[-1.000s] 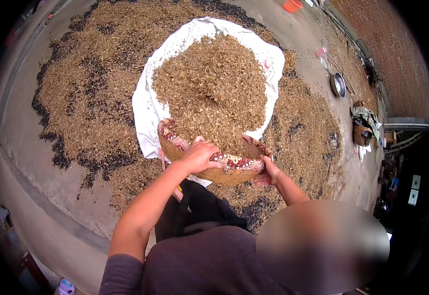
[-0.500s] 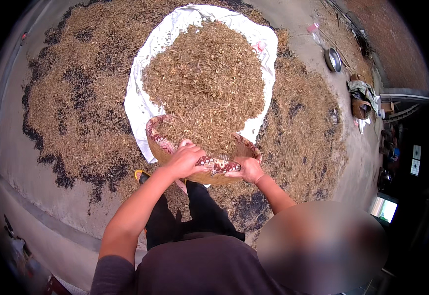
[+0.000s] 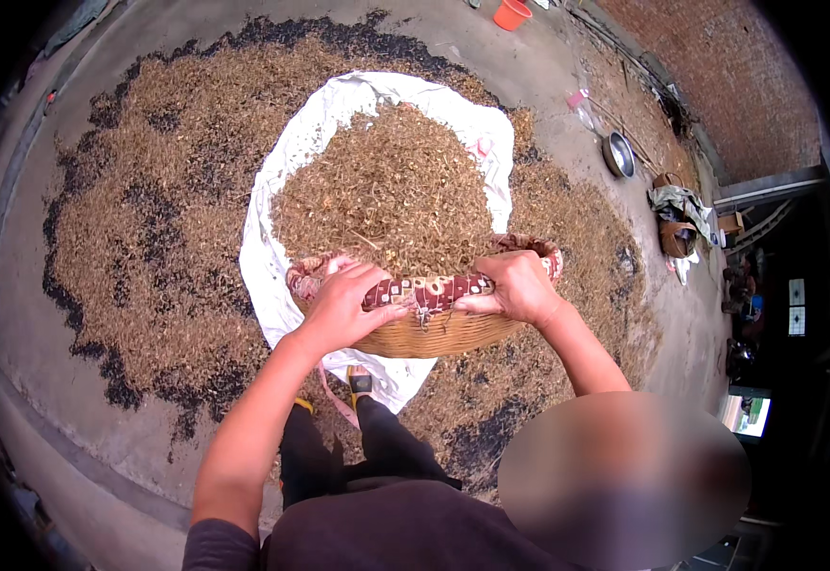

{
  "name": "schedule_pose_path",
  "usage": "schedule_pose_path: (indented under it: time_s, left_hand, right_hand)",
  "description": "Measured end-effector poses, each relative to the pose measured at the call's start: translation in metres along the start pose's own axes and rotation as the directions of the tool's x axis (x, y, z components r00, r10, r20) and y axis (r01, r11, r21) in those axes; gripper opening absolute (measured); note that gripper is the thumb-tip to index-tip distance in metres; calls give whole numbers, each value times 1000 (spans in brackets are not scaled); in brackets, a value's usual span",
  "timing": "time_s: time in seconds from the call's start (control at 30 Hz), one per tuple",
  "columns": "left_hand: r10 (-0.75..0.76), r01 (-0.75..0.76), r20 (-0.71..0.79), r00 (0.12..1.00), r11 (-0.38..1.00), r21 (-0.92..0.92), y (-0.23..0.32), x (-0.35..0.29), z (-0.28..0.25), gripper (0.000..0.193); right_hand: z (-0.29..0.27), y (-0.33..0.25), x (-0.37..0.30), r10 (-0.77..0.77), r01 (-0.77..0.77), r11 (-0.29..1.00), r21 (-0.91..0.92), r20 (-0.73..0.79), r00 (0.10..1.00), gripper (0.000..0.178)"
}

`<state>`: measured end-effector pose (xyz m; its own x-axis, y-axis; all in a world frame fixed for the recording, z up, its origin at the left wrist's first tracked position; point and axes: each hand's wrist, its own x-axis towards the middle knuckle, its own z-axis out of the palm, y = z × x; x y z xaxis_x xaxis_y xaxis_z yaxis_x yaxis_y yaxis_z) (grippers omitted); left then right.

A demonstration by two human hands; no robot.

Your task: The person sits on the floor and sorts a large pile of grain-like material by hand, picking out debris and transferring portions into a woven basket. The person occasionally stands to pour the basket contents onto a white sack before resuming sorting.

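Both hands grip the near rim of a round woven basket [image 3: 439,335], its edge wrapped in dark red patterned cloth. My left hand [image 3: 346,303] is closed over the rim on the left, thumb on the near side. My right hand [image 3: 519,288] grips it further right, thumb also toward me. The basket tilts away from me over a white sheet [image 3: 264,228]. On that sheet lies a large heap of dry brown chaff [image 3: 386,190], and it runs up to the basket's far side. What is inside the basket is mostly hidden.
More brown chaff mixed with small black bits [image 3: 148,219] covers the concrete around the sheet. To the right stand a metal bowl [image 3: 617,155] and a basket with cloth [image 3: 678,238]. A red bucket [image 3: 512,13] is at the far end. My feet are by the sheet's near edge.
The basket has risen toward me and shifted right, with both hands still on its rim. My hands are further apart. More of the white sheet shows below the basket, and the view has tilted up.
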<state>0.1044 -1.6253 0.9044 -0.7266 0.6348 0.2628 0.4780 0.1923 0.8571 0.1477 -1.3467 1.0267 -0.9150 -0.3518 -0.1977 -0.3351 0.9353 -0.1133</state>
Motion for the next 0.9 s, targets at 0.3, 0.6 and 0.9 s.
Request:
schedule_pose_path:
  time_s: [0.3,0.6,0.9]
  left_hand:
    - [-126,137,164,978,989,-57,-25,19,38,41]
    - [-229,262,237,944,958,-117,-35,-51,75,43]
    - [39,-34,38,999,991,-126,26,-65,2,40]
  right_hand:
    - [13,9,16,166,-150,976,-160,96,981,65]
    - [94,2,-21,102,-111,991,73,114,988,59]
    - [-16,-76,-54,181,-182,980,86,23,983,50]
